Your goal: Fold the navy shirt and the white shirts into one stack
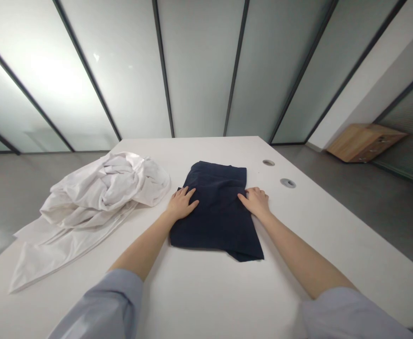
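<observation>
The folded navy garment [215,209] lies between the left hand [181,203] and right hand [255,201], obstructing direct passage between them. Crumpled white fabric [96,197] obstructs outward left-hand travel. Right-hand passage runs outward across the white tabletop [319,235], with two round cable grommets [287,183] ahead.

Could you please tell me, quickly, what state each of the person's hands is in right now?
Left hand: open, palm down on the folded navy cloth, holding nothing.
Right hand: open, palm down at the cloth's edge, holding nothing.
</observation>
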### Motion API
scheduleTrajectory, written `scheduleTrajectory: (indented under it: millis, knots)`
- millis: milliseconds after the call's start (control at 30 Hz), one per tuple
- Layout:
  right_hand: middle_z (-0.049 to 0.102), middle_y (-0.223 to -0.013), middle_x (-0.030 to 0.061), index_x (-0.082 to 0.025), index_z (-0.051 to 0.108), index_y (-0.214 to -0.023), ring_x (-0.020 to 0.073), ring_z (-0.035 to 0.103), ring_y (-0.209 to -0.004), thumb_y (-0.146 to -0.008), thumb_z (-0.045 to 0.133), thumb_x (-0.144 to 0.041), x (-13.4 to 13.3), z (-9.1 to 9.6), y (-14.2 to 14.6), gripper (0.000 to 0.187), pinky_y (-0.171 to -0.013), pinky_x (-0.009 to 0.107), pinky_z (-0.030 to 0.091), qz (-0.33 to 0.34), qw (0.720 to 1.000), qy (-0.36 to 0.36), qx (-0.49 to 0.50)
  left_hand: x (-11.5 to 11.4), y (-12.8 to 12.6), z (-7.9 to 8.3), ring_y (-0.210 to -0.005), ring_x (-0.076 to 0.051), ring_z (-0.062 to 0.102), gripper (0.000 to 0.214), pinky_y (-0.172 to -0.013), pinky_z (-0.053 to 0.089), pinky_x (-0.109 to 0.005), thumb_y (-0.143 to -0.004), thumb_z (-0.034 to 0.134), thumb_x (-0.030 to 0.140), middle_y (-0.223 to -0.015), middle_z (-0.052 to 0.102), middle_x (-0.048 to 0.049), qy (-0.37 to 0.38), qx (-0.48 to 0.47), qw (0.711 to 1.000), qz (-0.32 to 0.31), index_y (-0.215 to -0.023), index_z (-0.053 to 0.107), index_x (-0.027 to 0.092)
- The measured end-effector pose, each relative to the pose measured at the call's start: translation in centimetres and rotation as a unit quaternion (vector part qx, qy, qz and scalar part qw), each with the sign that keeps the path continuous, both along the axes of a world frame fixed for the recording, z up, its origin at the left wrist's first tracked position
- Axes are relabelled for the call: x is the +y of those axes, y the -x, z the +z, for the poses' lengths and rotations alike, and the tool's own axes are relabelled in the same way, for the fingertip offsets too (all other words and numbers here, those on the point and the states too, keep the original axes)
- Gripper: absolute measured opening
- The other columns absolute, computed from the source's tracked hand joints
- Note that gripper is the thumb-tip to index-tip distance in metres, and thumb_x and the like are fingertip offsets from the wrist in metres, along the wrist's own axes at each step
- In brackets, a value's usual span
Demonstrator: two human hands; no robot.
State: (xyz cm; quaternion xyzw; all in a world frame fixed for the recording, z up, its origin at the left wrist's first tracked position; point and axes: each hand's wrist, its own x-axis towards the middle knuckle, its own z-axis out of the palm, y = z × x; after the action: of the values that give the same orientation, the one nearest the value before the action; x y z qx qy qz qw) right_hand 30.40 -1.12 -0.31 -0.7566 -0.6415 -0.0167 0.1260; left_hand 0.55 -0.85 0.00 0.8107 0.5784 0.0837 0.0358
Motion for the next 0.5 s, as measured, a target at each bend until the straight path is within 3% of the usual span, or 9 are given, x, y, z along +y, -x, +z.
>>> scheduleTrajectory:
  millis: [167,267,333,400,500]
  knots:
    - [0.067,-0.102,0.0098,-0.019,0.062,-0.103,0.0281,0.06,-0.099,-0.087,0.053,-0.037,0.5,-0.8,-0.1,0.026,-0.087,0.04,0.041,0.018,0.996,-0.037,0.081,0.1,0.0,1.2,-0.116,-0.028,0.055,0.042,-0.097,0.041,-0.042,-0.098,0.033,0.043,-0.123,0.061,-0.0112,-0.018,0.005,1.0,0.025,-0.128,0.056,0.025]
    - [0.068,-0.088,0.0057,-0.021,0.059,-0.109,0.0243,0.063,-0.087,-0.087,0.053,-0.037,0.9,-1.8,-0.2,0.029,-0.081,0.036,0.044,0.042,0.986,-0.052,0.151,0.1,0.1,1.5,-0.107,-0.028,0.059,0.037,-0.096,0.04,-0.043,-0.098,0.031,0.035,-0.108,0.066,-0.0122,-0.029,-0.004,0.996,0.08,-0.115,0.061,0.021]
    - [0.068,-0.086,0.0052,-0.021,0.057,-0.117,0.0234,0.064,-0.084,-0.085,0.054,-0.036,1.2,-2.4,-0.4,0.036,-0.078,0.035,0.046,0.068,0.977,-0.055,0.193,0.1,0.4,1.2,-0.115,-0.031,0.055,0.042,-0.1,0.037,-0.045,-0.095,0.038,0.045,-0.118,0.062,-0.0157,-0.036,-0.015,0.992,0.117,-0.12,0.058,0.018]
    - [0.068,-0.09,0.0064,-0.02,0.054,-0.125,0.0237,0.064,-0.084,-0.081,0.055,-0.033,1.5,-2.9,-0.5,0.045,-0.079,0.036,0.047,0.089,0.966,-0.063,0.235,0.2,0.7,0.7,-0.127,-0.036,0.045,0.063,-0.105,0.033,-0.048,-0.089,0.044,0.06,-0.134,0.052,-0.0206,-0.028,-0.02,0.989,0.14,-0.131,0.051,0.013]
    - [0.068,-0.102,0.0078,-0.021,0.054,-0.127,0.0241,0.064,-0.093,-0.078,0.054,-0.029,1.8,-3.2,-0.8,0.05,-0.085,0.038,0.048,0.114,0.939,-0.095,0.31,0.5,1.1,0.1,-0.138,-0.04,0.031,0.079,-0.11,0.024,-0.052,-0.084,0.046,0.067,-0.148,0.037,-0.0246,0.008,-0.017,0.99,0.137,-0.137,0.045,0.008]
